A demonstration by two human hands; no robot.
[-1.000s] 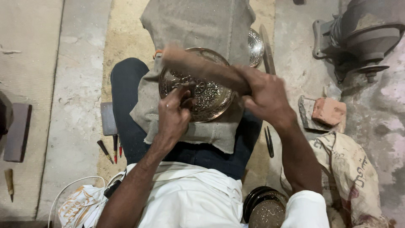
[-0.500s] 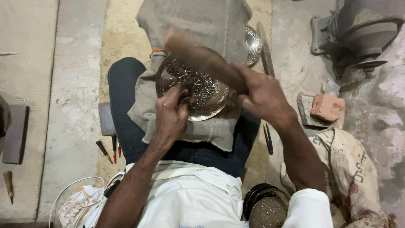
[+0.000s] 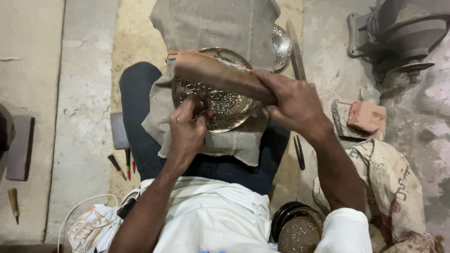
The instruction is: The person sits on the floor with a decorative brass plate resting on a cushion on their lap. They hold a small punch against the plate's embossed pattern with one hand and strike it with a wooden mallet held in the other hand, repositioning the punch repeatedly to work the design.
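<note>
An engraved round metal plate (image 3: 225,105) rests on a grey cloth (image 3: 220,140) over my lap. My left hand (image 3: 186,126) sits on the plate's near side, fingers pinched around a small tool that I can barely see. My right hand (image 3: 293,100) grips one end of a thick brown wooden mallet (image 3: 215,75), which lies across the top of the plate, pointing left.
A second shiny plate (image 3: 281,44) lies past the cloth. Small chisels (image 3: 123,164) lie on the floor at left, tongs (image 3: 299,152) at right. A brick piece (image 3: 365,116), a printed sack (image 3: 393,182), a machine (image 3: 398,33) and stacked dark dishes (image 3: 297,229) are nearby.
The mallet has swung down and left over the plate, from a raised tilt to lying nearly flat across it. My left hand has stayed on the plate.
</note>
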